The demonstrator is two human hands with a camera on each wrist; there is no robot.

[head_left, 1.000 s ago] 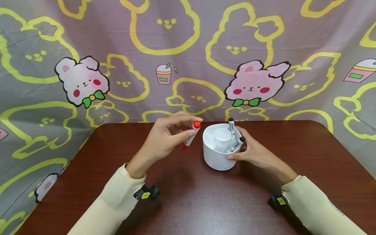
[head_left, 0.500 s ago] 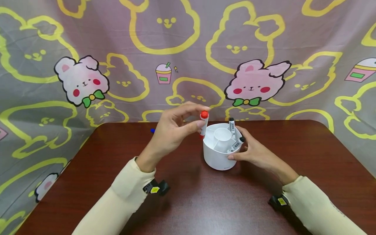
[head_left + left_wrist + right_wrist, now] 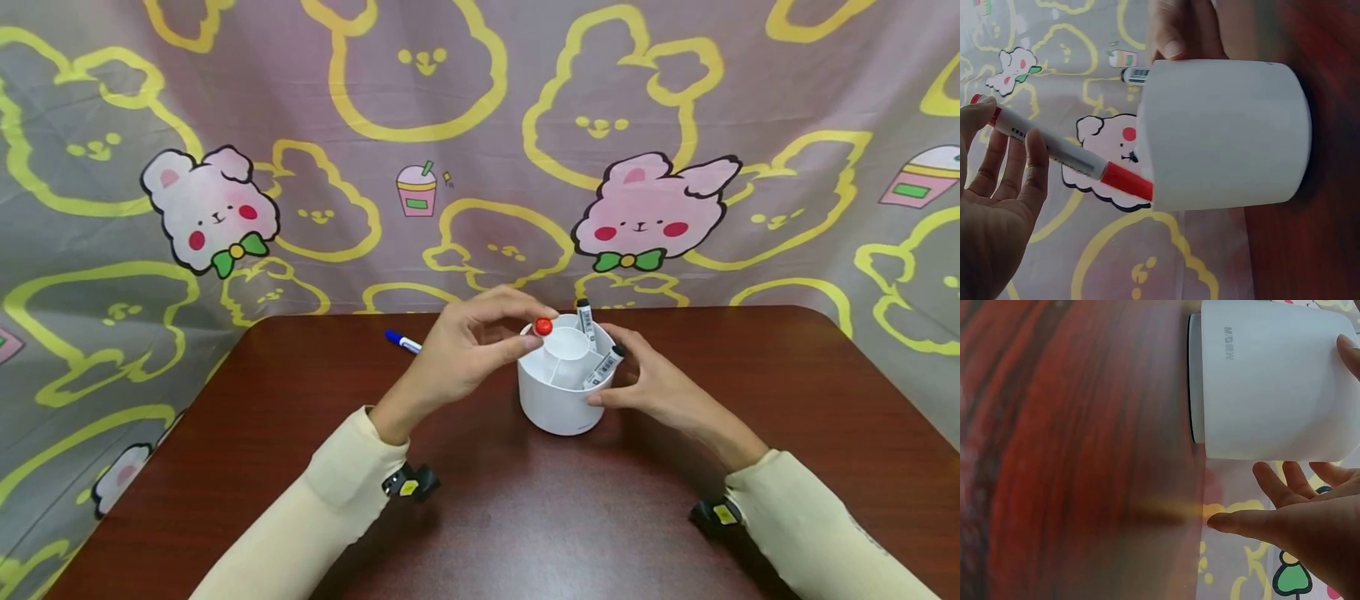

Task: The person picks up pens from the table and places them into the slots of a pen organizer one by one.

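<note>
One left hand (image 3: 462, 343) pinching red marker (image 3: 1067, 150), right hand (image 3: 654, 383) gripping holder (image 3: 557, 408)

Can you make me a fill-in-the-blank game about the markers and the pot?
1. The left hand holds a marker whose ends are ____.
2. The pot gripped by the right hand is coloured ____.
3. The number of black-ended markers showing in it is ____.
4. The loose marker on the table has a ____ cap.

Missing words: red; white; two; blue.

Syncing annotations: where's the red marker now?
In the head view, the red marker, pinched by the left hand, is at the left side of the white holder, left of its two black-capped markers.
</note>
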